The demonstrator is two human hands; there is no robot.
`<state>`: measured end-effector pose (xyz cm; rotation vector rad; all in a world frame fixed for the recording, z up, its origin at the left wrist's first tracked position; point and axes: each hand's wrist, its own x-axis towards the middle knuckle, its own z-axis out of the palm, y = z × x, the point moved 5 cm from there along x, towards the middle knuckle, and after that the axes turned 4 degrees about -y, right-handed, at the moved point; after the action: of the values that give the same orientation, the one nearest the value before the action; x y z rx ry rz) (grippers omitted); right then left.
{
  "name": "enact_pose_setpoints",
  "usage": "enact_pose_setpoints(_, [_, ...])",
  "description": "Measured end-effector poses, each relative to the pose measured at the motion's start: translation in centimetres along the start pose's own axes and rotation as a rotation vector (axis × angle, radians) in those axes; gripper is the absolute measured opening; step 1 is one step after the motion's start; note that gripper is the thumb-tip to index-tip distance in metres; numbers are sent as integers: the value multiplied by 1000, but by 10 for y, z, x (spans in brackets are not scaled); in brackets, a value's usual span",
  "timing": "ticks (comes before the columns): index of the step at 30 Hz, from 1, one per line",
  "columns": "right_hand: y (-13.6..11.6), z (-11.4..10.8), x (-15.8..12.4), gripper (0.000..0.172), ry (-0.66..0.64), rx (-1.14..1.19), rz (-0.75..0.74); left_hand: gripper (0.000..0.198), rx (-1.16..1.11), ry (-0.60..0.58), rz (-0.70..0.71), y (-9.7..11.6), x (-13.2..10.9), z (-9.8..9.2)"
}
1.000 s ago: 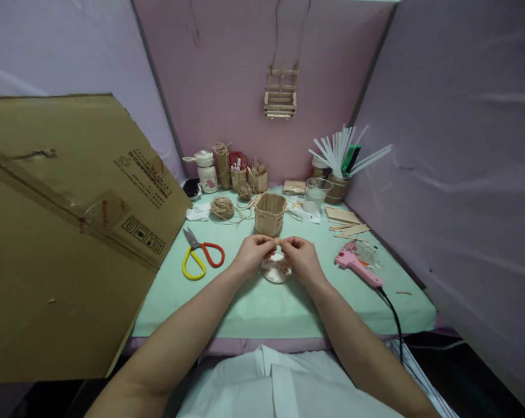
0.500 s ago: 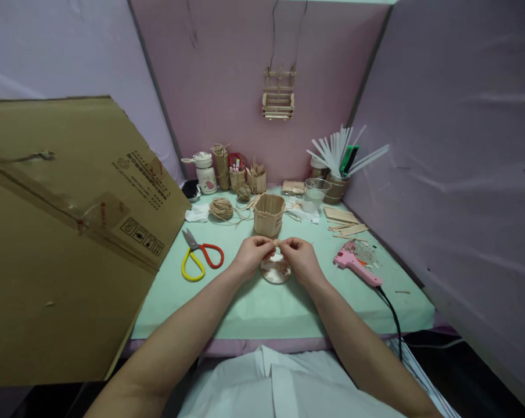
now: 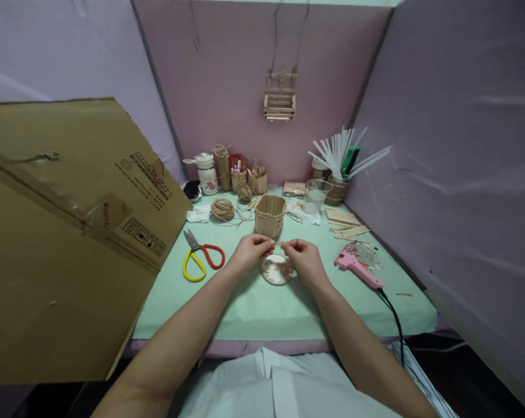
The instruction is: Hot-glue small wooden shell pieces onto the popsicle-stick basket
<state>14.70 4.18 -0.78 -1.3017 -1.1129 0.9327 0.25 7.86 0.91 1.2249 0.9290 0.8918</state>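
Note:
My left hand (image 3: 252, 252) is pinched closed above the far left side of a small round white dish with brownish marks (image 3: 276, 270). Whatever its fingertips hold, if anything, is too small to make out. Across a narrow gap, my right hand (image 3: 305, 258) pinches a small pale piece (image 3: 281, 244), whose kind I cannot tell. Just beyond both hands stands a wooden-stick basket (image 3: 269, 216) with a braided rim. Scissors (image 3: 196, 255) with one yellow and one red handle lie left of my left hand. A pink glue gun (image 3: 358, 268) rests to the right.
A large cardboard sheet (image 3: 71, 244) leans in at the left. Twine (image 3: 222, 209), a white bottle (image 3: 207, 174), a clear plastic cup (image 3: 317, 193), wooden sticks (image 3: 343, 217) and a pot of white glue sticks (image 3: 337, 188) line the back. The glue gun's cord (image 3: 393, 316) drops over the front edge.
My fingertips, close together around a small pale piece before, have moved slightly apart. A pale piece now shows at my right fingertips. The view has shifted a little.

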Motion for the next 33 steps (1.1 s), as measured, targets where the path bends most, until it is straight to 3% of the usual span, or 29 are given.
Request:
enact_pose_setpoints(7, [0,4,-5,31,-66,-49,48,23,123,-42,28,2,-1,0])
enact_pose_setpoints(18, [-1,4,-5,30,-96,-106,-9,22,200,-101,34,-1,-2,-1])
enact_pose_setpoints(23, [-15,-1,-12,29,-103,-217,-78,23,232,-100,64,2,-2,-1])
enact_pose_setpoints(27, [-38,-38,-28,30,-129,-527,-165,22,319,-70,116,5,0,-3])
enact_pose_setpoints(29, [-46,-72,-37,34,-101,-705,-171,21,388,-50,160,7,0,-3])
enact_pose_setpoints(33, [-39,-149,-46,44,83,-1026,-165,17,573,-2,343,18,-5,-1])
